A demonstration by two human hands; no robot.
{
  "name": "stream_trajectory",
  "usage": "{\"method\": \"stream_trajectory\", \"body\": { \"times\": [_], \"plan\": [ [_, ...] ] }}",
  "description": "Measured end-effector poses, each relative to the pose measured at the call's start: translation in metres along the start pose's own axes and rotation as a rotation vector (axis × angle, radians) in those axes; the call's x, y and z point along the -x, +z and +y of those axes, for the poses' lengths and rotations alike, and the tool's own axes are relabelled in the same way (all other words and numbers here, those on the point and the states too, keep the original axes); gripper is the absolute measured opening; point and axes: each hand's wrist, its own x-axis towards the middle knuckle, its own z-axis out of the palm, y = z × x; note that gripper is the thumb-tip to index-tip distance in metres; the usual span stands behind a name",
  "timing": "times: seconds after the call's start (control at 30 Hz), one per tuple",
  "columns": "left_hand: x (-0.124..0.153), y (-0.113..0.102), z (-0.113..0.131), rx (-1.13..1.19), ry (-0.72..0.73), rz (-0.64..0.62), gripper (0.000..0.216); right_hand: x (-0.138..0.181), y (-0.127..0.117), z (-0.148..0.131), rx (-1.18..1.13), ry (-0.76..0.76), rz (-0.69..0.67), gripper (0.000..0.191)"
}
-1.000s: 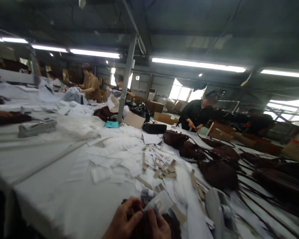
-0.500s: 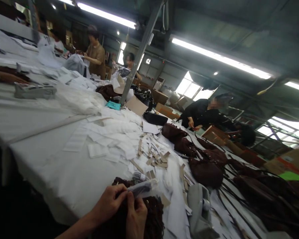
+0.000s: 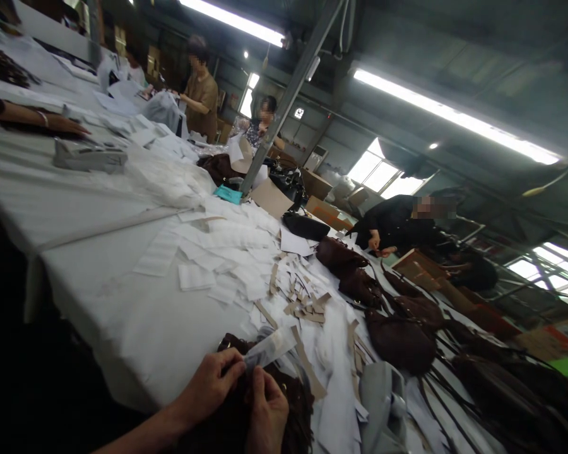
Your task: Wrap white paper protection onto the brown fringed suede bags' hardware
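Observation:
My left hand [image 3: 218, 381] pinches the near end of a translucent strip of film [image 3: 277, 345] between thumb and fingers. Close beside it, my right hand [image 3: 268, 407] is closed at the fingertips on the strip's lower edge. The strip points away to the upper right. Under both hands lies a dark brown bag [image 3: 299, 398] with a fringed or ruffled side and small gold-coloured fittings. My hands and forearms hide much of the bag. A grey tape dispenser [image 3: 383, 403] stands to its right.
Loose white sheets [image 3: 227, 243] and brown paper strips [image 3: 307, 306] litter the white-covered table [image 3: 99, 302]. Brown bags [image 3: 400, 340] with long straps line the right. At left, another person's arm [image 3: 52, 120] lies near a second dispenser [image 3: 89, 156]. A metal post [image 3: 288, 101] rises beyond; people stand behind.
The view has shifted, so the scene sits further right. The film strip now sticks out straighter from my fingers. At left, the other person's arm has reached further over the table.

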Motion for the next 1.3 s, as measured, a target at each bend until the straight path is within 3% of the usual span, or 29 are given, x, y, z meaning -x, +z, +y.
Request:
{"method": "stream_trajectory", "body": {
  "times": [0.1,0.23,0.47,0.67,0.87,1.03,1.17,1.3],
  "plan": [
    [-0.001,-0.001,-0.002,0.034,-0.005,0.050,0.023,0.000,0.000,0.002,0.143,-0.080,0.051,0.046],
    [-0.002,-0.002,-0.004,0.103,0.029,0.027,0.023,0.002,0.000,0.000,0.265,-0.129,0.062,0.047],
    [-0.003,0.005,-0.003,0.093,0.031,0.142,0.025,0.004,0.000,0.002,0.291,-0.187,0.092,0.047],
    [-0.003,0.004,-0.006,0.067,0.029,0.177,0.024,0.011,0.008,0.010,0.358,-0.303,0.122,0.032],
    [-0.003,0.003,-0.003,0.078,0.054,0.130,0.020,0.013,0.006,0.002,0.326,-0.272,0.029,0.033],
    [-0.003,0.003,-0.011,0.101,0.054,0.149,0.017,0.016,0.009,0.005,0.376,-0.368,0.045,0.032],
    [-0.005,-0.005,-0.012,0.158,0.068,0.095,0.016,0.015,0.010,0.011,0.382,-0.380,0.068,0.033],
    [-0.001,-0.026,-0.006,-0.072,0.161,0.039,0.024,0.011,0.004,0.017,0.368,-0.299,0.142,0.038]
  ]
}}
